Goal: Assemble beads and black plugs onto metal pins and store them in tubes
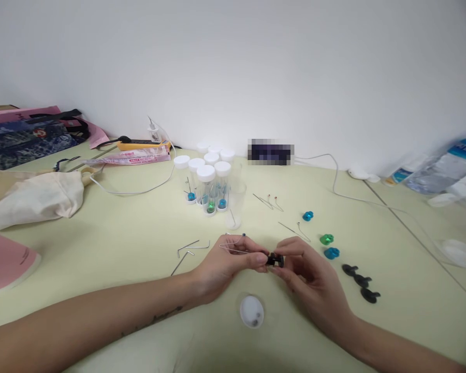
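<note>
Between my two hands is a small black cylindrical part (275, 260) with a wider rounded end. The thumb and fingers of my left hand (233, 261) pinch its left side. A thin bent wire (233, 246) with a dark tip also sticks out over the left fingers. At the part's right end, the fingertips of my right hand (310, 274) close on the wider end. Just below the hands a white cap (251, 312) lies on the table with tiny dark bits in it. An uncapped clear tube (236, 204) stands beyond my left hand.
Several white-capped clear tubes (205, 189) with coloured pieces inside stand together at the back. Hex keys (187, 253) lie left of my hands. To the right are bent wires (270, 202), blue pieces (331, 253), a green piece (326, 239) and black pieces (363, 280).
</note>
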Available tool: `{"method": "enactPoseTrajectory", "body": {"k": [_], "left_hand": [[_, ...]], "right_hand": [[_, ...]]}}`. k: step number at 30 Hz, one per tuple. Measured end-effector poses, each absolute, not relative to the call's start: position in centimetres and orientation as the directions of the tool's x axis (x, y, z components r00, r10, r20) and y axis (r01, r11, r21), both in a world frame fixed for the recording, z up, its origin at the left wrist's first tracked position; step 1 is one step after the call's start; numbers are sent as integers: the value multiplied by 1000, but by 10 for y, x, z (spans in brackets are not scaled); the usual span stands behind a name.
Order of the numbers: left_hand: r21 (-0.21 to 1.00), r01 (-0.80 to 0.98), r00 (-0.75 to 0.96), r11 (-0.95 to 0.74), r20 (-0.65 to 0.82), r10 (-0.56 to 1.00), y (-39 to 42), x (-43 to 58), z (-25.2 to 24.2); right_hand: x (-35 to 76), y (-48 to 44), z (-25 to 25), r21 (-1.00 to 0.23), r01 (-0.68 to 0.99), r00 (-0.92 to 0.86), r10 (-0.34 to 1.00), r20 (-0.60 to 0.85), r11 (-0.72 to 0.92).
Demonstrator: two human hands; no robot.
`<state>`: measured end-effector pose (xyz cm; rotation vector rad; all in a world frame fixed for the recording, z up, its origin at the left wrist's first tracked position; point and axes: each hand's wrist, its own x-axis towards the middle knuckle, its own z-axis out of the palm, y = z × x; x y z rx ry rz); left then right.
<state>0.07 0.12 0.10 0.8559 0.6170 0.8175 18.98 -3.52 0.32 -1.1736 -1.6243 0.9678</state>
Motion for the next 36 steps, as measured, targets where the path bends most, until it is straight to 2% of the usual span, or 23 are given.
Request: {"method": "enactPoseTrajectory", "body": {"k": [2,6,12,18,23,30,36], "left_hand": [[842,-368,557,395,-140,818,1,1,1],[843,-361,581,399,-131,803,0,1,2],[836,-373,554,403,-148,819,1,0,2],[854,-347,608,389,-111,786,0,1,3],[843,-369,559,391,-135,818,1,1,2],[859,-328,599,392,-131,790,-1,1,5],[845,-360,543,396,-155,825,1,0,2]], "right_hand": [[190,-35,4,-930,275,-172,964,201,243],[191,-35,5,-929,333,-250,965,77,160],[190,-36,3,-930,299,-171,970,170,215],[192,-36,3,-912,379,-285,958,45,155],[190,-38,2,-924,340,-207,972,107,174],[192,-37,4,-919,369,-272,962,40,142],[188,-37,4,-928,308,-185,970,158,210]]}}
